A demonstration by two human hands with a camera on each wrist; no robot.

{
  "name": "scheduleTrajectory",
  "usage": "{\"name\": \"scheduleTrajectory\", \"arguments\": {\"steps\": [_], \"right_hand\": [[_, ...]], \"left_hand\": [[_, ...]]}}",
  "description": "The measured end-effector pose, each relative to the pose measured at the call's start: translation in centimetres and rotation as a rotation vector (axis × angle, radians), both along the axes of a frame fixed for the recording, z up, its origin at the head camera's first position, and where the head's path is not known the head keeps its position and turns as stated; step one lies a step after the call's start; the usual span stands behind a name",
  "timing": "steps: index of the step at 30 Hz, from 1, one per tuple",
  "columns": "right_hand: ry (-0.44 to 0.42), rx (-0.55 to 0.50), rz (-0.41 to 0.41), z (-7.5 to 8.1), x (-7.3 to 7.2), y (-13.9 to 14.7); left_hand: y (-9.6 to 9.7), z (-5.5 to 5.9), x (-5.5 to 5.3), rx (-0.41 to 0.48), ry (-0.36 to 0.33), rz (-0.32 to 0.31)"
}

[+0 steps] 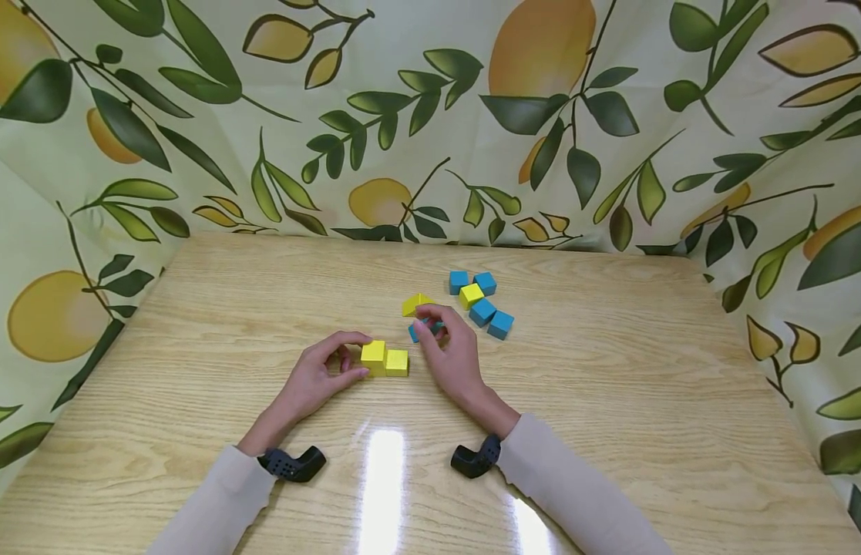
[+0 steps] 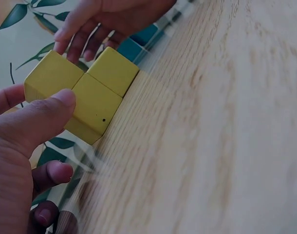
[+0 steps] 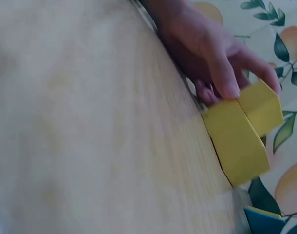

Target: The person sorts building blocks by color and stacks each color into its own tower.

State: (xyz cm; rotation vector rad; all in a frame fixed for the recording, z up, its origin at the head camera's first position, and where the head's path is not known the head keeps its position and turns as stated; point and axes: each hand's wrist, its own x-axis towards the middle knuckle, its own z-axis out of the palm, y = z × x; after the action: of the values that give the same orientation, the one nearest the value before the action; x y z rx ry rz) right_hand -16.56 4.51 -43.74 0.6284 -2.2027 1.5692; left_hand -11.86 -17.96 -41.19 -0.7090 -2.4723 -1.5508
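Observation:
My left hand (image 1: pixel 315 378) pinches the upper yellow cube (image 1: pixel 373 353) between thumb and index finger. That cube sits on another yellow block (image 2: pixel 97 105), and a third yellow cube (image 1: pixel 397 363) stands against its right side. To the right, my right hand (image 1: pixel 454 354) hovers with loosely bent fingers over a blue block (image 1: pixel 414 333), which it partly hides. No block shows between its fingers in the left wrist view. Just beyond these fingertips lies a yellow triangular block (image 1: pixel 418 304).
Behind and right of my right hand lies a loose group of blue cubes (image 1: pixel 500 324) with one yellow cube (image 1: pixel 471 296) among them. The wooden table (image 1: pixel 610 401) meets a fruit-patterned cloth (image 1: pixel 416 116) at its back and sides.

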Motion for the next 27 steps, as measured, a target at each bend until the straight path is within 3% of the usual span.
{"name": "scheduleTrajectory", "arguments": {"steps": [6, 14, 27], "right_hand": [[0.010, -0.008, -0.064, 0.1, -1.0, 1.3], [-0.086, -0.027, -0.179, -0.3, -1.8, 3.0], [-0.034, 0.138, -0.285, -0.3, -2.6, 4.3]], "left_hand": [[0.0, -0.1, 0.1, -0.016, -0.010, 0.016], [-0.1, -0.1, 0.1, -0.033, -0.026, 0.022], [-0.1, 0.1, 0.0, -0.023, -0.014, 0.011]]}}
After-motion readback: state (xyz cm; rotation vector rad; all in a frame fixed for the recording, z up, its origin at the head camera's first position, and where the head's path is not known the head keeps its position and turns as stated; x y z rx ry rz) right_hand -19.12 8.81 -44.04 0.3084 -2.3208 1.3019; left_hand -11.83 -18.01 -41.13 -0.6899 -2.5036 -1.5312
